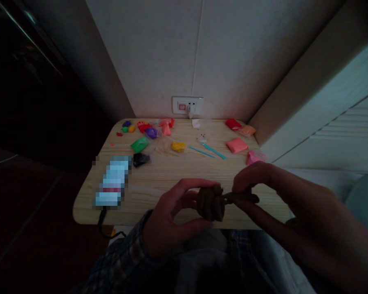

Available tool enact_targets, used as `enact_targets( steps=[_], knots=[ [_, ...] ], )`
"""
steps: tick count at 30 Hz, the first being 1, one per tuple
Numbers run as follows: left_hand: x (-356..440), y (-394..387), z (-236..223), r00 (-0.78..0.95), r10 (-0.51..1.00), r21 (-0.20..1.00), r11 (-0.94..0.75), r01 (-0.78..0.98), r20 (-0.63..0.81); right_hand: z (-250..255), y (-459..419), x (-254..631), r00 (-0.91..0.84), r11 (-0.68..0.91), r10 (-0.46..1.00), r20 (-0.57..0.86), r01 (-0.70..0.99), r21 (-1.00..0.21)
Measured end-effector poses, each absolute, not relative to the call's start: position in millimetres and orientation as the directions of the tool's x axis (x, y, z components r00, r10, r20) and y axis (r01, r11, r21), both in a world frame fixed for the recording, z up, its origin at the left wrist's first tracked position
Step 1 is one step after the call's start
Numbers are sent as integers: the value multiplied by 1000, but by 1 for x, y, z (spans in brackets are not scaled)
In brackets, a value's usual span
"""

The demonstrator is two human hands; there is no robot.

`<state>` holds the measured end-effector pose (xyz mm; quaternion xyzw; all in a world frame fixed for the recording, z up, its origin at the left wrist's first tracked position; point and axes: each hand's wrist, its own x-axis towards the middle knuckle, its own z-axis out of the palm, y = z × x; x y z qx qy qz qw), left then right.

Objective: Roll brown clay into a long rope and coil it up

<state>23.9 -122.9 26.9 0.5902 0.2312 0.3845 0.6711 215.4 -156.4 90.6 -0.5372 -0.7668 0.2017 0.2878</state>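
Observation:
My left hand (167, 218) is closed around a lump of dark brown modelling clay (210, 203), its thumb below and fingers above. The lump has folded, rounded lobes. To the right of it, my right hand (294, 200) pinches a thin brown clay strip (252, 197) between thumb and fingers. That strip's narrow end reaches the lump's right side; whether the two are joined I cannot tell. Both hands are above the front edge of the wooden table (159, 206).
A lit phone (113, 179) with a black cable (101, 226) lies at the left. Farther back are green (140, 144), black (141, 159), yellow (178, 146) and coral (237, 145) clay packets, plus blue tools (214, 151). A wall socket (187, 105) sits behind.

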Motion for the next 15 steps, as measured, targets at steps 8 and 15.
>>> enact_targets(
  steps=[8, 15],
  knots=[
    [23, -120, 20, 656, 728, 907, 116, -405, 200, 93, -154, 216, -281, 368, 930, 238, 711, -599],
    [26, -122, 23, 663, 733, 887, 191, -419, 155, 93, -152, 213, -344, 411, 911, 229, 692, -594]
  ],
)
